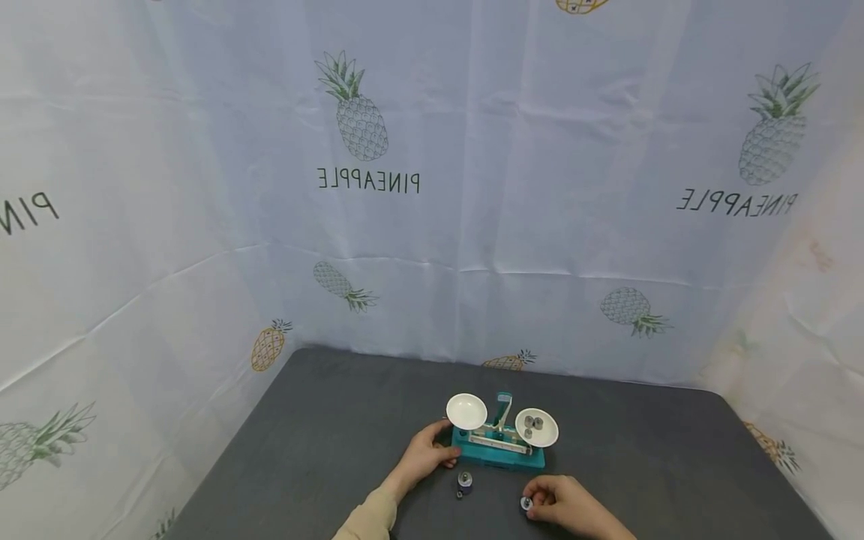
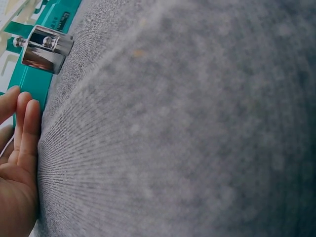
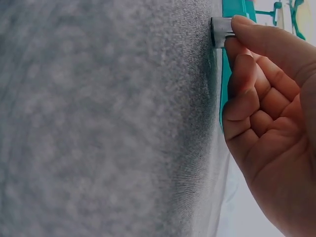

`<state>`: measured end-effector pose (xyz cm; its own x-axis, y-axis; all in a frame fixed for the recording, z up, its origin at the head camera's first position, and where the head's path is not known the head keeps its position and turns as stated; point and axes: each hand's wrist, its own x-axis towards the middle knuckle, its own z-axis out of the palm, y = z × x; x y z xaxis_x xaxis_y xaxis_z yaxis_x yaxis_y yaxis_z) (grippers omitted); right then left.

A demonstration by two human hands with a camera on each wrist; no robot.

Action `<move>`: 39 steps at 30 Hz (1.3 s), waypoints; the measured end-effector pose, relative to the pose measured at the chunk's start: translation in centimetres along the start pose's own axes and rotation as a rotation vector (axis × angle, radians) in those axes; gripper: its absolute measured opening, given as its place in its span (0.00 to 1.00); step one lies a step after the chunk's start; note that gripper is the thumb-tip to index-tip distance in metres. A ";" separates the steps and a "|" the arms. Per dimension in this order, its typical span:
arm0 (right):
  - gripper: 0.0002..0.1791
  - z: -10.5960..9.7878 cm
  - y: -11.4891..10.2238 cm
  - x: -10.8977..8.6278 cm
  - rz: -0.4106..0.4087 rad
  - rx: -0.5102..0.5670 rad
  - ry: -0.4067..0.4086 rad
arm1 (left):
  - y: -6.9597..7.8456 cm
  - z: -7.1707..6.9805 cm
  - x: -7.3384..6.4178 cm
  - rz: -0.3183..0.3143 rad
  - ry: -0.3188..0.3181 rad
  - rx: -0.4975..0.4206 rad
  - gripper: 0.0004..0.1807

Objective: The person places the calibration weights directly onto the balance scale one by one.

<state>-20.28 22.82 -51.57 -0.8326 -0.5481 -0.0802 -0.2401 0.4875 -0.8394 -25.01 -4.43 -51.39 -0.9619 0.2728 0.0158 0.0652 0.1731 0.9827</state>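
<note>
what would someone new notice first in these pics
A teal balance scale stands mid-table on the grey table, its left pan bare and its right pan holding small metal weights. The left hand rests against the scale's left end, while the right hand pinches a small metal weight on the table in front. Behind it all hangs a white pineapple-print sheet.

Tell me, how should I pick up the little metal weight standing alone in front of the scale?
Pinch the small metal weight by its narrow knob on top, coming straight down from above. It seems to stand upright on the grey table, apart from the teal scale, with free space around it, so fingers can probably close from both sides.
</note>
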 end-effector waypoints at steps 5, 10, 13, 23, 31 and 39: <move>0.11 0.1 0.2 -0.1 0.005 -0.014 -0.005 | -0.1 0.1 0.0 -0.003 0.001 0.006 0.30; 0.09 0.0 0.1 -0.2 -0.011 -0.028 0.007 | -0.2 0.1 0.0 -0.001 -0.004 0.019 0.30; 0.09 -0.3 -0.3 -0.3 -0.015 -0.050 0.039 | -0.2 0.1 0.0 -0.002 -0.010 0.020 0.30; 0.10 -1.7 -2.0 -0.8 -0.026 -0.113 0.140 | -0.1 -0.1 0.0 -0.005 -0.012 0.012 0.31; 0.09 -3.1 -3.9 -1.0 -0.059 -0.149 0.214 | -0.2 -0.1 0.0 -0.003 -0.004 0.016 0.31; 0.11 -4.7 -6.1 -0.8 -0.041 -0.206 0.279 | -0.4 -0.1 0.1 -0.001 -0.006 0.014 0.31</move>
<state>-20.46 23.52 -43.90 -0.9177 -0.3770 0.1250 -0.3480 0.6115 -0.7107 -25.18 -4.53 -51.77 -0.9604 0.2782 0.0133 0.0675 0.1863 0.9802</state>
